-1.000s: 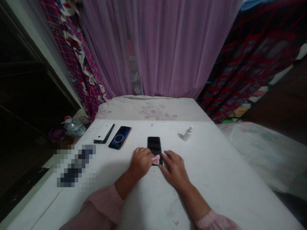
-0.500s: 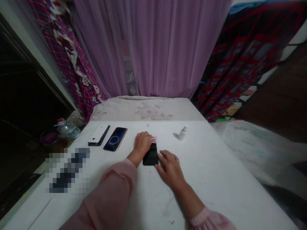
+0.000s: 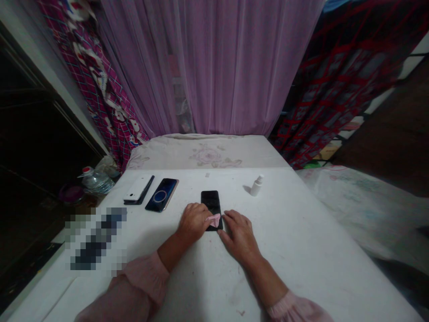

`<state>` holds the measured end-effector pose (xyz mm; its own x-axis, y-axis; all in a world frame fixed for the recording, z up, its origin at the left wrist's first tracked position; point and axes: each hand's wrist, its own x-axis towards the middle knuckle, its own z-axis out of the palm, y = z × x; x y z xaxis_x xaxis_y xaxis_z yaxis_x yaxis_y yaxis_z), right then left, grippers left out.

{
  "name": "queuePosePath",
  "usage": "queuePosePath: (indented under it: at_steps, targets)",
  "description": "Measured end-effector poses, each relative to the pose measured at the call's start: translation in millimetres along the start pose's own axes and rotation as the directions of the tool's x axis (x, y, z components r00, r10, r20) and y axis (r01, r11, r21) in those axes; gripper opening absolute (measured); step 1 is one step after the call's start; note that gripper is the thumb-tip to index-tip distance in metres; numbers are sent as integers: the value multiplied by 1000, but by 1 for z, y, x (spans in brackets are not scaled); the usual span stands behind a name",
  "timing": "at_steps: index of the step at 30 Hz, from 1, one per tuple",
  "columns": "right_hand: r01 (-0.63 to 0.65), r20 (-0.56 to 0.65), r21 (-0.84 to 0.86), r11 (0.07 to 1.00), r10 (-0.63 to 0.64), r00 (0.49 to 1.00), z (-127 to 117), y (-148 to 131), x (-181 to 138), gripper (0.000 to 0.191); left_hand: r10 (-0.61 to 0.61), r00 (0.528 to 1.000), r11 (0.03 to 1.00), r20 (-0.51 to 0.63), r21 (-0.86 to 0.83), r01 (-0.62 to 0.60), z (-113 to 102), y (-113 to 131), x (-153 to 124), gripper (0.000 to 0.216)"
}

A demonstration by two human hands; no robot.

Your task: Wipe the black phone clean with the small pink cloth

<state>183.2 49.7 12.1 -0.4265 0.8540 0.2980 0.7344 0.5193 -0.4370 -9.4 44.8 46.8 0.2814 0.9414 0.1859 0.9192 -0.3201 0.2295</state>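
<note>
A black smartphone [image 3: 211, 200] lies face up on a white tabletop [image 3: 284, 250], its long side pointing away from me. My left hand [image 3: 193, 222] is at its lower end, pinching a pink cloth [image 3: 213, 219] against the dark glass. My right hand [image 3: 238, 231] lies flat on the tabletop with its fingers spread, and the fingertips touch the phone's lower right edge. The cloth hides part of the screen, and my left fingers cover the phone's lower left corner.
Beyond my left hand lie a dark blue phone with a ring graphic [image 3: 161, 195] and a white phone [image 3: 136, 188] on a dark case. A small white spray bottle [image 3: 257, 186] stands far right. A pixelated blurred patch [image 3: 95, 239] covers the table's left side.
My left hand and the pink cloth have come back down from the phone's far end to its lower end. The right hand has barely moved.
</note>
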Motion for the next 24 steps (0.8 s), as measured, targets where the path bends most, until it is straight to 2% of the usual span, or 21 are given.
queuePosePath:
  at_steps: [3,7,12,17,21,24]
  targets:
    - [13,8,-9,1000,-13,1000,2,4,0,40,-82,996,996,17,32,82,-3,-6,28,17]
    - [42,16,-20,999,-42,999,3,7,-1,44,-142,990,989,21,52,140,-2,-28,62,18]
    - [-16,-53,-70,997,13,999,7,-6,-2,60,-175,982,982,69,85,169,-3,-44,76,20]
    - [-86,-126,-122,989,71,990,19,-19,-3,71,-240,970,962,27,144,233,-5,-35,55,19]
    - [-118,-178,-128,985,94,979,19,-10,-3,58,-341,939,921,-35,187,341,-13,-32,18,21]
    - [-118,-166,-127,985,96,982,17,2,-1,48,-386,921,901,-49,195,388,-16,-26,-14,21]
